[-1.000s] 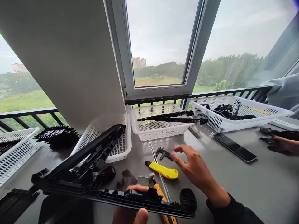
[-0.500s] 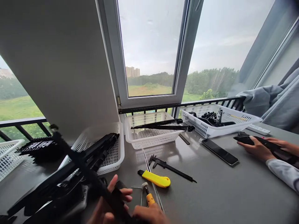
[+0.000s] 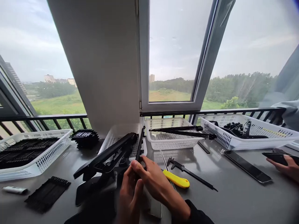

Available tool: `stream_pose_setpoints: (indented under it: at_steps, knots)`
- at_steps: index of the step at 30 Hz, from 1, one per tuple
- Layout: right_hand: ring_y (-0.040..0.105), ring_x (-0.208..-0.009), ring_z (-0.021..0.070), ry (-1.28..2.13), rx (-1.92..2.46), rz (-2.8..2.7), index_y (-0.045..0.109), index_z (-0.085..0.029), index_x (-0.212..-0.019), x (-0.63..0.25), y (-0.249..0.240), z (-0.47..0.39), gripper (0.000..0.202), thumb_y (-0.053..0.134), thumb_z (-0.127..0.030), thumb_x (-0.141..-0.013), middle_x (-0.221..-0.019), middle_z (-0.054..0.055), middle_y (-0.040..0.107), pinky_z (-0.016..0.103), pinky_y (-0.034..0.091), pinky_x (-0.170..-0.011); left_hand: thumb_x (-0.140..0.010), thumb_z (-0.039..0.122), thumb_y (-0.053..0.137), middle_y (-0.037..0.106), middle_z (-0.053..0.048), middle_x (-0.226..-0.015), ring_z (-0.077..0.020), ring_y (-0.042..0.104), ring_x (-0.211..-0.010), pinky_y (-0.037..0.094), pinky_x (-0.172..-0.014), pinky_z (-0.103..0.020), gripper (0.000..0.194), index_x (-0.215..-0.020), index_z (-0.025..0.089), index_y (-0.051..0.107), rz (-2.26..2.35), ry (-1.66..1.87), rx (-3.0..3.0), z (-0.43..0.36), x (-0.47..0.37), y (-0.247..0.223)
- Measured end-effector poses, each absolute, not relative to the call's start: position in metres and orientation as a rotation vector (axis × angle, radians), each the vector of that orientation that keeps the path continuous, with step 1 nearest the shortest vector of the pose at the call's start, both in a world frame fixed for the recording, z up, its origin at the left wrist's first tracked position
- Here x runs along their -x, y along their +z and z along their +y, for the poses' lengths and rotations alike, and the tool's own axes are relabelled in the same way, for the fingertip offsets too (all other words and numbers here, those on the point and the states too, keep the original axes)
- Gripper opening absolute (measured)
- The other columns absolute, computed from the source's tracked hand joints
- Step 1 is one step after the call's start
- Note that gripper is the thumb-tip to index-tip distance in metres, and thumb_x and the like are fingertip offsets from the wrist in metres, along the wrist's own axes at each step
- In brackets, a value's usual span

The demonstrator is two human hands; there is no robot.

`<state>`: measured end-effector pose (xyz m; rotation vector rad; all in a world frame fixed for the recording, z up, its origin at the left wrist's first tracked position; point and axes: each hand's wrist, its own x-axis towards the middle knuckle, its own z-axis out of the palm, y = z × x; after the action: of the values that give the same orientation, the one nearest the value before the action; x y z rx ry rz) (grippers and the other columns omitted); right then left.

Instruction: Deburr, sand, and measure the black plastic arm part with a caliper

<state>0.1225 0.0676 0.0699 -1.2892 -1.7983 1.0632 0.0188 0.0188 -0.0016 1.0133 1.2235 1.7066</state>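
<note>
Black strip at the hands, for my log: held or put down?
Held: the black strip juts from between left hand and right hand.

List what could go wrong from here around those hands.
1. The yellow cutter lies right beside the right hand, its tip hidden; a sideways move might knock it.
2. The slim black part held between the right hand and left hand points up toward a white basket and could catch on its rim.
3. Two long black parts jut past the rim of the next basket to the right; a bump might tip them out.
</note>
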Motion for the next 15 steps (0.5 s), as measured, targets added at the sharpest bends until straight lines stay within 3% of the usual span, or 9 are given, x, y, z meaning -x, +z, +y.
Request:
stream_pose_setpoints:
  at_steps: [3,6,9,11,15]
  knots:
    - [0.073,-0.098,0.0283,1.002,1.295,-1.835,0.072,-0.018,-0.118,-0.122,0.069,0.073,0.052,0.054,-0.064,-0.103,-0.103,0.011,0.078,0.035,0.052,-0.084,-0.087,0.064,0.08,0.075,-0.015,-0.141,-0.0356,0.069,-0.135,0.057,-0.109,-0.043,0.063,-0.133,0.022,0.068,1.222,1.748,-0.931,0.027,-0.007,-0.004]
    - [0.071,-0.075,0.024,0.983,1.359,-1.852,0.069,-0.016,-0.129,-0.141,0.055,0.068,0.051,0.055,-0.057,-0.101,-0.079,0.004,0.074,0.031,0.047,-0.07,-0.083,0.062,0.085,0.082,-0.014,-0.123,-0.0306,0.082,-0.104,0.065,-0.088,-0.039,0.058,-0.118,0.02,0.068,1.164,1.784,-0.816,0.032,0.0,0.0]
    - [0.068,-0.067,0.0245,0.823,1.488,-1.893,0.072,-0.017,-0.12,-0.179,0.028,0.053,0.049,0.055,-0.057,-0.098,-0.067,0.001,0.068,0.032,0.044,-0.066,-0.082,0.058,0.087,0.083,-0.009,-0.108,-0.0213,0.08,-0.081,0.063,-0.075,-0.032,0.05,-0.106,0.019,0.068,1.127,1.819,-0.747,0.031,0.001,0.008]
    - [0.069,-0.067,0.0266,0.741,1.586,-1.945,0.074,-0.019,-0.111,-0.21,0.005,0.041,0.049,0.053,-0.061,-0.096,-0.068,0.003,0.07,0.034,0.044,-0.064,-0.081,0.055,0.089,0.083,-0.006,-0.101,-0.0177,0.078,-0.078,0.062,-0.075,-0.029,0.049,-0.107,0.019,0.069,1.09,1.819,-0.703,0.027,-0.001,0.014]
    - [0.075,-0.071,0.0292,0.8,1.739,-1.936,0.076,-0.026,-0.111,-0.26,-0.039,0.018,0.052,0.06,-0.07,-0.089,-0.073,0.005,0.076,0.035,0.051,-0.065,-0.073,0.052,0.097,0.082,-0.003,-0.091,-0.0178,0.076,-0.079,0.063,-0.077,-0.028,0.056,-0.11,0.02,0.07,1.01,1.803,-0.696,0.012,-0.013,0.023]
